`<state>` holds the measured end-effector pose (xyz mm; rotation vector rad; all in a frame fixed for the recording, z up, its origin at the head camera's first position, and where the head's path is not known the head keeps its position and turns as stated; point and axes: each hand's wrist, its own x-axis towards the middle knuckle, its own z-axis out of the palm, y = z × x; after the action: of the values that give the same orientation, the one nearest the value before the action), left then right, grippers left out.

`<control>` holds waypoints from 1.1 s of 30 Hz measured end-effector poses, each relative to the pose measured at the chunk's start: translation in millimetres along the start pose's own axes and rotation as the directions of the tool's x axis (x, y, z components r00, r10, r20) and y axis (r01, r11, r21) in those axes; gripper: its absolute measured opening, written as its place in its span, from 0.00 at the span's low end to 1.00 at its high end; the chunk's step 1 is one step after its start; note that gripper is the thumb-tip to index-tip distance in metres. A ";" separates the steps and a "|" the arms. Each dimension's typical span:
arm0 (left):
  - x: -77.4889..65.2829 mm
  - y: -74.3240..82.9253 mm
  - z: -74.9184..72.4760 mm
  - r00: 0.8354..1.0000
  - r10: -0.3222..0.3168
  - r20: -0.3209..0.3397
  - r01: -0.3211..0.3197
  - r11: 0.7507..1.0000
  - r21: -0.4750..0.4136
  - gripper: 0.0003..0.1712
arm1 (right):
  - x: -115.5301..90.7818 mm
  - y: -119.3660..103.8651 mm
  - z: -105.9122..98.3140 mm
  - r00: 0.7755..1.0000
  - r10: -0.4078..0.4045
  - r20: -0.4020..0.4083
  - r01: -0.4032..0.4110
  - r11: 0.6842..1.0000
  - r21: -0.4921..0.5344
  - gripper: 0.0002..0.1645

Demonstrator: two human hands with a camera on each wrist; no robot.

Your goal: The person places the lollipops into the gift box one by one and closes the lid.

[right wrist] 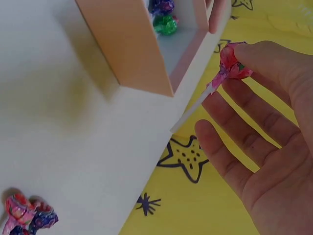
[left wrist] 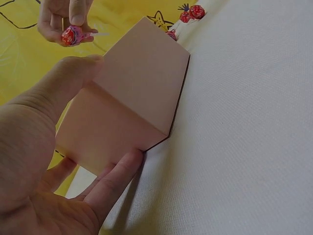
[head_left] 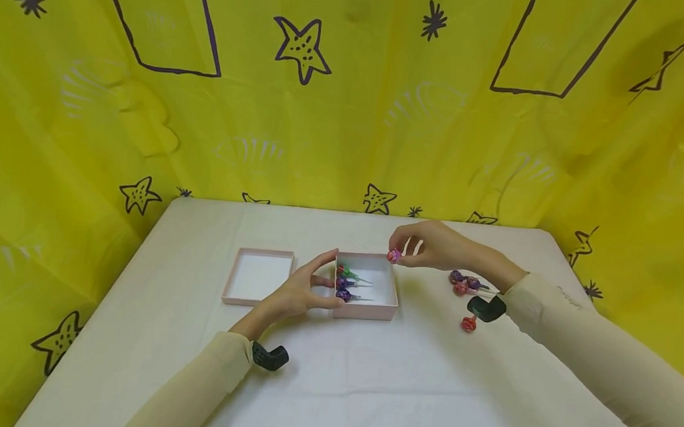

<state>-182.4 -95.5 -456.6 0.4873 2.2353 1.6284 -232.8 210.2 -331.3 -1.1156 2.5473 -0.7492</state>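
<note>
A pink open-topped box point(head_left: 365, 312) stands on the table with several lollipops lying along its left side, including a green one point(head_left: 347, 273) and a purple one point(head_left: 345, 295). My left hand point(head_left: 297, 291) holds the box from the left, its thumb at the near corner and its fingers spread along the side wall. Over the box's far right corner, my right hand point(head_left: 435, 244) pinches a pink-and-red lollipop point(right wrist: 231, 63) by its wrapped head. In the right wrist view the lollipop's white stick point(right wrist: 188, 115) points down and away from the palm.
Left of the box lies its shallow lid point(head_left: 228, 286), white inside. Several wrapped lollipops point(head_left: 462, 287) are grouped right of the box, under the right forearm, and a red one point(head_left: 468, 324) lies nearer. A yellow patterned curtain point(head_left: 335, 140) surrounds the white table point(head_left: 365, 387).
</note>
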 end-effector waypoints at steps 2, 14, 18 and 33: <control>0.4 0.2 0.0 1.000 -0.003 0.002 0.003 1.000 -0.002 0.60 | 4.5 -2.7 1.6 1.000 -0.013 0.006 0.013 1.000 -0.002 0.10; 1.3 1.8 -0.2 1.000 0.000 0.009 0.001 1.000 -0.013 0.59 | 26.3 -14.1 14.5 0.998 -0.062 0.027 0.061 0.998 0.023 0.10; 1.8 0.5 -0.7 1.000 0.007 0.007 -0.007 1.000 -0.009 0.59 | 31.7 -18.0 19.5 0.997 -0.069 0.039 0.068 0.997 0.033 0.09; 2.0 -3.7 -2.4 0.999 0.028 0.018 -0.028 1.000 0.002 0.59 | 47.1 -14.2 53.4 0.990 -0.092 0.105 0.083 0.993 0.088 0.08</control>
<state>-185.5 -97.6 -459.5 0.5344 2.2269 1.6295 -233.1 148.4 -369.4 -1.2136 2.3681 -0.7860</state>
